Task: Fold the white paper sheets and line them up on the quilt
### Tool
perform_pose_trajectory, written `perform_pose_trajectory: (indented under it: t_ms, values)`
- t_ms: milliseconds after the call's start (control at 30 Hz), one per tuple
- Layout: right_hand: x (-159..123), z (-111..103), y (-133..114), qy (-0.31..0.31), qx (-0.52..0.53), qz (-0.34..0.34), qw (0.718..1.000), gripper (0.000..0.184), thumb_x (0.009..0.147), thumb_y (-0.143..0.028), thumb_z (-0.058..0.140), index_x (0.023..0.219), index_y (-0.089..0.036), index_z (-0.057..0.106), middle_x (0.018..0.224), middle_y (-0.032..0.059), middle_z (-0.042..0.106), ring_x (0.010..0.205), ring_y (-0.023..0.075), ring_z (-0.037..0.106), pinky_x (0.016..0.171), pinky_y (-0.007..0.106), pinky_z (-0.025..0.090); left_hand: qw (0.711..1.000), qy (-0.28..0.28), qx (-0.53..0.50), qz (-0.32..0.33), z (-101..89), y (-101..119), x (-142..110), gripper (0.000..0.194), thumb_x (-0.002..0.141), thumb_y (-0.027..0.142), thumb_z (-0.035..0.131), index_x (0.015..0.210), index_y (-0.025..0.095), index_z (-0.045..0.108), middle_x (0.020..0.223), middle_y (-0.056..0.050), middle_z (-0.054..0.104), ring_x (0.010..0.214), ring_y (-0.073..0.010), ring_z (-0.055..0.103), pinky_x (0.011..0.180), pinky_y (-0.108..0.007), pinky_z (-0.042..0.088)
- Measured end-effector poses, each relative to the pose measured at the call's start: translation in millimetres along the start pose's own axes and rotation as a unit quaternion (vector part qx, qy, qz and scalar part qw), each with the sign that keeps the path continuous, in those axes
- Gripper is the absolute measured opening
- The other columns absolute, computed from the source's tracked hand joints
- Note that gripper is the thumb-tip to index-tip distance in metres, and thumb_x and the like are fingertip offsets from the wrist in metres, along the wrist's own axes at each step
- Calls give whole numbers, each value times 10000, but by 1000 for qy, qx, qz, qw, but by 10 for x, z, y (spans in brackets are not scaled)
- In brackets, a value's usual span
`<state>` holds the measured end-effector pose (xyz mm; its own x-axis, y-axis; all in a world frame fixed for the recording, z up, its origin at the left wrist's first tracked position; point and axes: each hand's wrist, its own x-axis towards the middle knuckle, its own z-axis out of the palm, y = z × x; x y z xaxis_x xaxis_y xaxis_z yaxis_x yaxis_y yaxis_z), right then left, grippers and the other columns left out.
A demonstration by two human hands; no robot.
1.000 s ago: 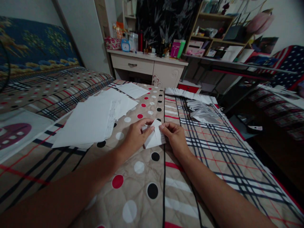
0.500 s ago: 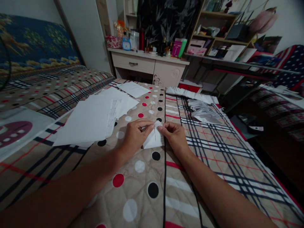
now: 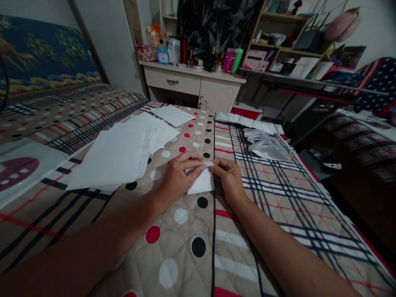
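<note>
Between my hands is a small folded white paper [image 3: 201,183], low over the patterned bedspread [image 3: 182,255]. Its far point is turned down into a narrow flat edge, and faint print shows along its right side. My left hand [image 3: 181,175] grips the upper left of the paper, thumb and fingers pinched near the folded edge. With thumb and forefinger, my right hand [image 3: 229,177] pinches the right end of that edge. The undersides of the paper and some fingertips are hidden.
A stack of white sheets [image 3: 108,156] lies to the left, with another sheet [image 3: 175,115] beyond it. At the right are a row of folded papers [image 3: 247,120] and a fanned pile [image 3: 266,144]. A plastic bag [image 3: 27,165] is at far left; a cabinet [image 3: 173,80] stands behind.
The paper's pointed tip stood up between my fingers earlier; now it is folded down into a flat edge. Both hands stay in nearly the same place.
</note>
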<state>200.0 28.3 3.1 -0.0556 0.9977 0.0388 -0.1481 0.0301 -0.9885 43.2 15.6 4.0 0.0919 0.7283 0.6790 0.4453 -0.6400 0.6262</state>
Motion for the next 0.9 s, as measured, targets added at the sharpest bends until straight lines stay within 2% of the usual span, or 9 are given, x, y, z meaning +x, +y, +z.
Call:
perform_pose_trajectory:
  t_ms: [200, 333, 433, 500, 533, 600, 700, 833, 900]
  values:
    - [-16, -10, 20, -21, -10, -18, 1000, 198, 746, -357, 679, 689, -168, 671, 609, -10, 582, 535, 103, 459, 501, 233, 325, 999, -12, -26, -42, 12, -6, -8, 50, 740, 106, 736, 745, 156, 734, 827, -56, 720, 782, -151, 673, 725, -259, 530]
    - [-20, -3, 14, -20, -40, -44, 998, 200, 735, -354, 718, 674, -167, 680, 596, -14, 590, 529, 101, 461, 495, 232, 330, 992, -15, -55, -113, 28, -7, -11, 62, 715, 117, 747, 746, 155, 708, 760, -32, 711, 722, -144, 663, 685, -251, 530]
    - [-12, -19, 2, 12, -70, -92, 993, 108, 712, -265, 740, 668, -175, 700, 624, -7, 639, 567, 113, 514, 538, 242, 377, 976, 0, -118, -185, 41, -15, 0, 360, 648, 136, 795, 992, 151, 693, 922, -65, 715, 809, -162, 668, 687, -252, 549]
    - [-11, -36, -14, 35, -91, -153, 983, 66, 739, -233, 723, 688, -192, 718, 663, -6, 668, 616, 124, 554, 588, 251, 411, 960, 6, -170, -224, 46, -36, 9, 599, 608, 168, 827, 1172, 153, 627, 1069, -104, 697, 918, -190, 669, 721, -268, 561]
    - [-15, -43, -25, 42, -101, -186, 976, 50, 753, -225, 718, 708, -204, 728, 694, -6, 682, 649, 130, 575, 617, 257, 425, 950, -2, -195, -244, 48, -52, 11, 632, 613, 199, 830, 1204, 146, 612, 1108, -121, 690, 952, -205, 669, 739, -281, 564]
    - [-27, -48, -48, 43, -120, -234, 964, 44, 775, -217, 712, 742, -222, 741, 746, -3, 704, 705, 141, 607, 665, 270, 447, 930, -42, -236, -280, 52, -89, 11, 531, 670, 277, 797, 1156, 121, 653, 1082, -136, 709, 923, -222, 685, 742, -305, 566]
    - [-44, -42, -70, 33, -129, -248, 959, 35, 782, -220, 718, 758, -234, 740, 755, 0, 700, 725, 150, 620, 690, 283, 464, 919, -74, -264, -284, 61, -125, -2, 381, 715, 314, 751, 1037, 111, 725, 977, -115, 749, 807, -215, 700, 696, -310, 566]
    - [-34, -51, -67, 43, -125, -257, 957, 51, 776, -258, 725, 740, -221, 722, 1006, 47, 671, 975, 195, 608, 798, 309, 470, 944, -26, -244, -222, 64, -88, -15, 254, 730, 249, 727, 958, 140, 755, 948, -84, 764, 827, -208, 709, 733, -299, 569]
    - [-26, -59, -57, 32, -103, -238, 965, 72, 772, -280, 724, 747, -215, 705, 1045, 56, 662, 984, 201, 604, 798, 315, 473, 961, -8, -206, -182, 49, -49, -11, 189, 747, 212, 710, 920, 157, 761, 944, -77, 766, 848, -206, 711, 767, -300, 566]
